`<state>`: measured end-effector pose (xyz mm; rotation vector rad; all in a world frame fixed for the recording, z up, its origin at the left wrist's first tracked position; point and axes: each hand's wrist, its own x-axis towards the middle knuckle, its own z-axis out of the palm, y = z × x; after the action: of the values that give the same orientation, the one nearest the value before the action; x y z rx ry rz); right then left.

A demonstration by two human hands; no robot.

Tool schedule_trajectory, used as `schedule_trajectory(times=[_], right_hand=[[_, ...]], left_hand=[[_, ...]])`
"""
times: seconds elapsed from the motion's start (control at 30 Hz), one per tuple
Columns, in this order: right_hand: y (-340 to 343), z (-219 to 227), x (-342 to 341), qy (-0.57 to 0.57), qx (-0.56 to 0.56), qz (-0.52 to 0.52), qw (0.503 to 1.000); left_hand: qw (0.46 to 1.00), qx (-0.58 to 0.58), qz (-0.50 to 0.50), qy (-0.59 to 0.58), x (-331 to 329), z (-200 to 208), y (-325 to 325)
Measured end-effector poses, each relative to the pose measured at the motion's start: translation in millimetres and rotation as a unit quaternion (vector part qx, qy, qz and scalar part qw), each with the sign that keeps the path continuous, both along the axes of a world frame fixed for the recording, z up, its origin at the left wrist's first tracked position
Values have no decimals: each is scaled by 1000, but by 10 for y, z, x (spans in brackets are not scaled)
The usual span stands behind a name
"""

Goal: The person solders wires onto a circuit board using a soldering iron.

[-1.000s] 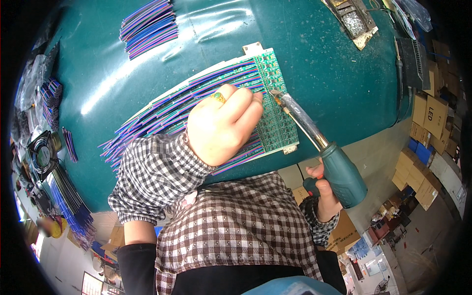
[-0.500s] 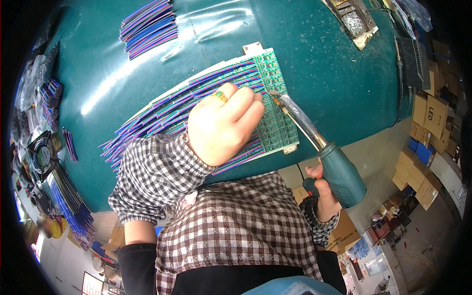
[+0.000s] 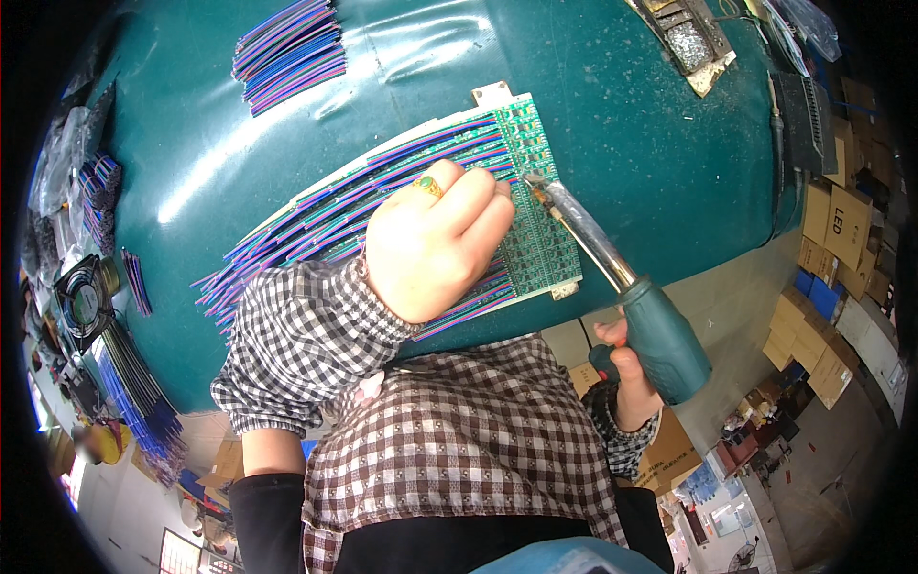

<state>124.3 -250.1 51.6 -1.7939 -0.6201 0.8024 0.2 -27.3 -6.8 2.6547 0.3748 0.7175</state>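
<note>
Wires (image 3: pixel 320 212) under curled left hand (image 3: pixel 438 244), its hold hidden, soldering gun (image 3: pixel 665 340) clasped in right hand (image 3: pixel 635 390)

Hands (image 3: pixel 435 244), soldering iron (image 3: pixel 669 340) over circuit board (image 3: pixel 540 244), coloured wires (image 3: pixel 359 187)

Wires (image 3: pixel 335 198) left of circuit board (image 3: pixel 540 230), soldering iron (image 3: pixel 662 323) right, wire bundle (image 3: pixel 292 55) behind

Green circuit board panel (image 3: pixel 543 244) lying flat, a bit skewed, packed with rows of tiny parts. Skinny blue, pink and green wires (image 3: pixel 316 212) fan out left. Teal soldering gun (image 3: pixel 669 344) slants in from near right, tip right at the board.
</note>
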Motion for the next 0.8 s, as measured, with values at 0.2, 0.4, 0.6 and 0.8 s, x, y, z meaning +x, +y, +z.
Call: schedule_trajectory(times=[0.2, 0.4, 0.6, 0.8], right_hand=[[22, 27, -7, -29, 5, 4, 1000], [29, 30, -14, -47, -2, 3, 999], [75, 65, -25, -24, -7, -5, 1000], [34, 42, -25, -20, -11, -11, 1000]], left_hand=[[1000, -6, 2, 0, -1, -4, -1], [1000, -14, -4, -3, -5, -5, 10], [999, -37, 13, -9, 4, 18, 16], [999, -47, 12, -5, 1, 12, 12]])
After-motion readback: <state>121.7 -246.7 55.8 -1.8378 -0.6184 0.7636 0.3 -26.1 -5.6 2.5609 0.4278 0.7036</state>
